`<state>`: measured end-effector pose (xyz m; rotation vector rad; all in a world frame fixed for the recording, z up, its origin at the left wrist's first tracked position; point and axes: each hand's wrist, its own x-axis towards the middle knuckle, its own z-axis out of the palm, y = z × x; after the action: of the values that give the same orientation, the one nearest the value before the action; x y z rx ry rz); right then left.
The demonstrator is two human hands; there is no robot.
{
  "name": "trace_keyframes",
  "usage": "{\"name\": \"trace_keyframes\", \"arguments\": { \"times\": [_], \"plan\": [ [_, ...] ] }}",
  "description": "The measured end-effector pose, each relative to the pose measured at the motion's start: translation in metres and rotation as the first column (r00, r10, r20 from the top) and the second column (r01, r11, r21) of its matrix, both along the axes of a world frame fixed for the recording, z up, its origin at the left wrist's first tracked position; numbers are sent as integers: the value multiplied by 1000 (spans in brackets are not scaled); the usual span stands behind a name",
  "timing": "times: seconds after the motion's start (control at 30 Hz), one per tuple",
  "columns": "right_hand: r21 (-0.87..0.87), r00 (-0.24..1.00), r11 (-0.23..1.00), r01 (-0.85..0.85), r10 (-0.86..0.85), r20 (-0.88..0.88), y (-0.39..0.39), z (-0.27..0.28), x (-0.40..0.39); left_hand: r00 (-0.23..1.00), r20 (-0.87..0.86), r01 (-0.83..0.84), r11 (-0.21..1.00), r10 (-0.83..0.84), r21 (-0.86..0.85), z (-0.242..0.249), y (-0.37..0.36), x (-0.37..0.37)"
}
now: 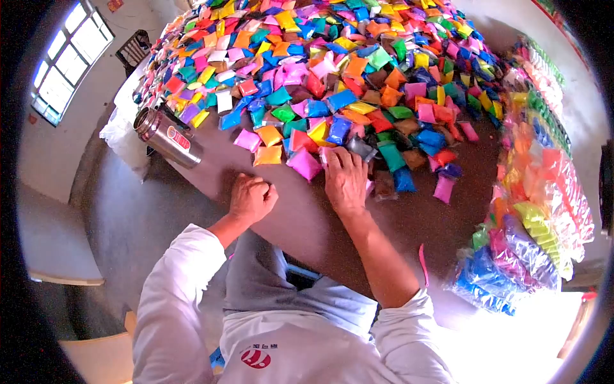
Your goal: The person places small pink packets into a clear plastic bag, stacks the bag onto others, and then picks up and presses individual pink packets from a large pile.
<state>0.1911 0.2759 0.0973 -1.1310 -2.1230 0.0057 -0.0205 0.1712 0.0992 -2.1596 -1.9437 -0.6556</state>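
My left hand (252, 199) is curled into a fist above the near edge of the brown table; whatever it may hold is hidden. My right hand (346, 182) reaches to the front of a big heap of small, soft, colored packets (313, 83). Its fingers curl over a light pink packet (324, 155), which shows only in part beside the thumb. Close to its left lies a magenta packet (304, 164). To its right are a dark grey packet (362, 148) and a brown packet (384, 184). An orange packet (267, 155) lies between the hands, nearer the heap.
A steel flask (169, 137) stands at the table's left edge, tilted in this view. Clear plastic bags of colored packets (511, 256) line the right side. A thin pink strip (423, 264) lies by my right forearm. A window (71, 57) is at the far left.
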Motion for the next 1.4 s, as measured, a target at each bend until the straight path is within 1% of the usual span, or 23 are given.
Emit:
{"name": "trace_keyframes", "arguments": {
  "times": [0.03, 0.13, 0.17, 0.2, 0.23, 0.27, 0.3, 0.37, 0.4, 0.5, 0.53, 0.57, 0.63, 0.7, 0.73, 0.87, 0.93, 1.0, 1.03, 1.1, 1.2, 1.33, 1.4],
  "plan": [
    [2, 1000, 1000, 1, -1, -1, 1, 2, 2, 1000, -5, -4, 1000, 4, -11, 1, -1, 1],
    [95, 918, 980, -174, 196, -345, -3, 24, 10, 1000, 4, -2, 1000, 2, 3, 0, 0, -1],
    [94, 919, 981, -170, 192, -343, -7, 28, 10, 1000, 22, 6, 1000, -7, 22, -1, 0, -1],
    [-280, 791, 895, -346, 118, -600, -13, 30, 9, 1000, 24, 8, 1000, -8, 22, -2, 0, -1],
    [-531, 639, 633, -563, -74, -766, -17, 31, 6, 1000, 3, -7, 1000, 7, 19, -2, 0, -1],
    [-337, 508, 683, -648, 56, -860, -18, 22, -1, 1000, -19, -22, 1000, 23, 16, -3, -1, -1],
    [-463, 480, 451, -763, -86, -873, -24, 28, -1, 999, -19, -26, 1000, 26, 15, -1, -2, 1],
    [-532, 528, 233, -814, -85, -845, -29, 17, -5, 998, -19, -57, 998, 57, -30, 6, -2, 4],
    [-490, 499, 204, -847, -8, -866, -32, 3, -11, 998, -25, -64, 998, 63, -30, 6, -2, 4],
    [-452, 464, 196, -870, 17, -886, -42, -8, -23, 993, -20, -119, 993, 120, 13, 3, -4, 4],
    [-482, 494, 197, -854, 13, -869, -40, -7, -21, 931, 255, -248, 965, 260, -79, 3, -4, 6],
    [-484, 496, 198, -852, 13, -868, -39, -7, -22, 774, 495, -341, 918, 396, -202, 2, -4, 9],
    [-416, 424, 264, -870, -27, -905, -39, -7, -22, 736, 563, -384, 917, 375, -109, -7, -7, 19],
    [-435, 436, 250, -865, -55, -898, -38, -9, -22, 772, 582, -334, 942, 254, 31, -11, -9, 25],
    [-451, 444, 236, -861, -85, -892, -38, -11, -22, 685, 677, -350, 936, 270, -19, -10, -10, 29],
    [-533, 522, 174, -828, -112, -846, -36, -21, -26, 695, 688, -290, 957, 210, 1, -14, -10, 27],
    [-549, 533, 180, -816, -132, -836, -34, -24, -27, 787, 594, -228, 973, 166, 30, -22, -8, 23],
    [-568, 579, 171, -805, 22, -815, -30, -20, -26, 811, 563, -206, 978, 158, 22, -27, -10, 22],
    [-566, 578, 173, -806, 19, -816, -31, -15, -25, 832, 533, -191, 982, 154, 14, -28, -11, 22],
    [-613, 681, 314, -725, 194, -706, -34, -5, -22, 834, 531, -176, 984, 148, 2, -26, -13, 24],
    [-585, 609, 227, -779, 51, -791, -37, -6, -23, 856, 507, -138, 990, 104, 29, -19, -14, 29],
    [-563, 589, 244, -790, 44, -807, -36, -8, -22, 880, 474, -33, 994, -22, 106, -16, -14, 30],
    [-528, 549, 217, -821, 46, -835, -36, -5, -20, 851, 524, -14, 998, -24, 69, -20, -12, 30]
  ]
}}
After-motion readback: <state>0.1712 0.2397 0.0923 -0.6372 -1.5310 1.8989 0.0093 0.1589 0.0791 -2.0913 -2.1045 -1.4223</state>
